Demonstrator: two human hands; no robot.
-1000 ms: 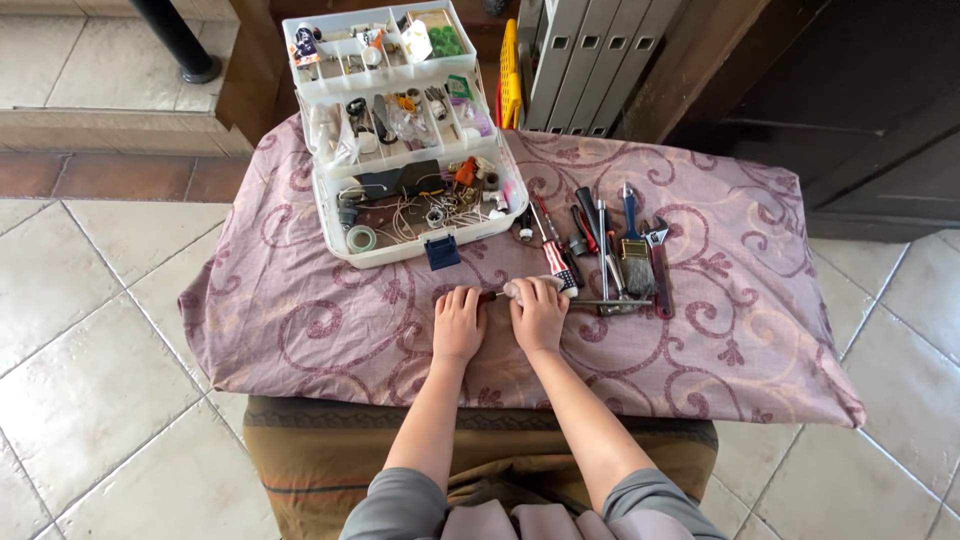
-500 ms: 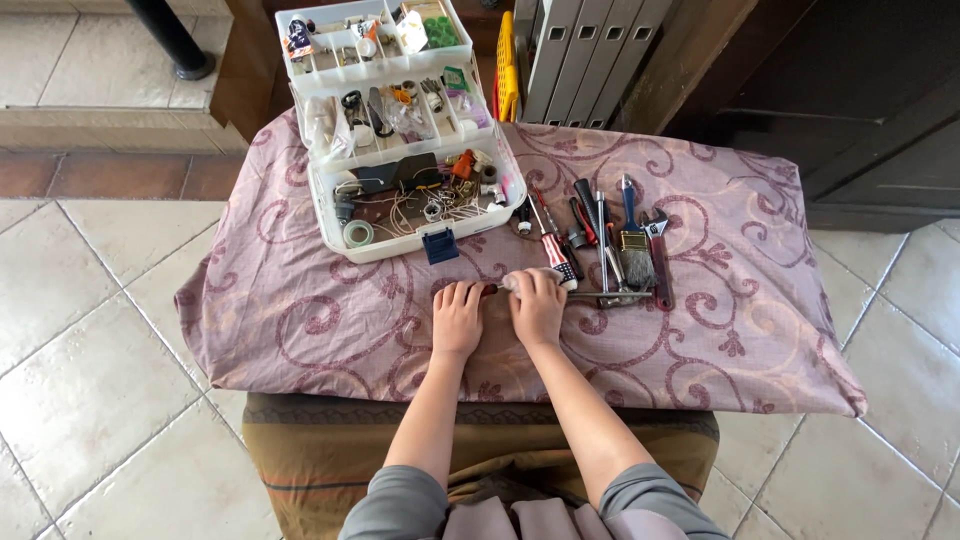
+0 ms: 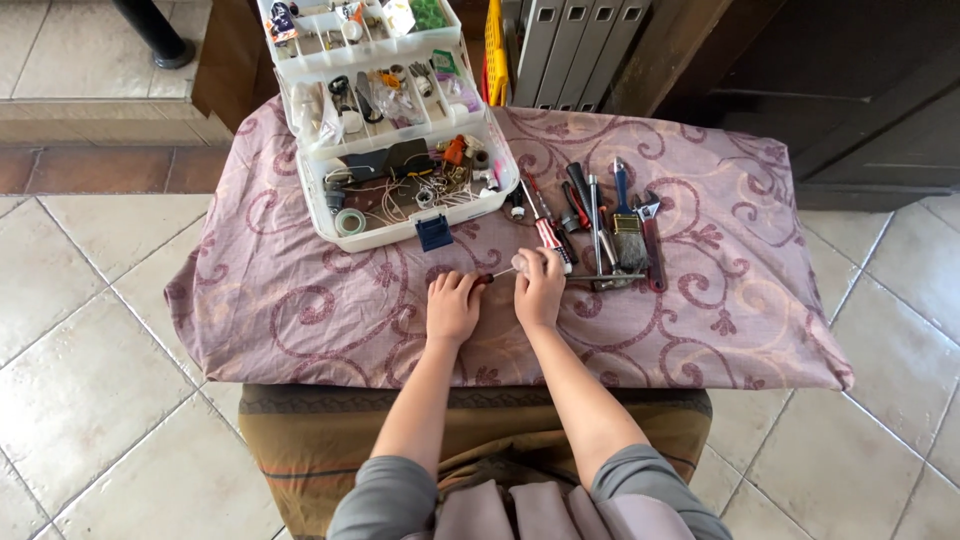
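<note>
While both hands are gripping a small screwdriver [image 3: 497, 276] on the patterned cloth [image 3: 300, 310], the left hand [image 3: 452, 308] is pinching its dark handle and the right hand [image 3: 540, 288] its tip. Any next move seems to call for a steady two-handed hold beside the row of tools [image 3: 600, 225].

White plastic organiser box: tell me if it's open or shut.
Open: the white plastic organiser box has its trays stepped back, small parts showing inside.

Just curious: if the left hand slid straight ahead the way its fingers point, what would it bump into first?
Probably the blue latch on the open tool box; the patterned cloth between it and the left hand looks bare.
</note>
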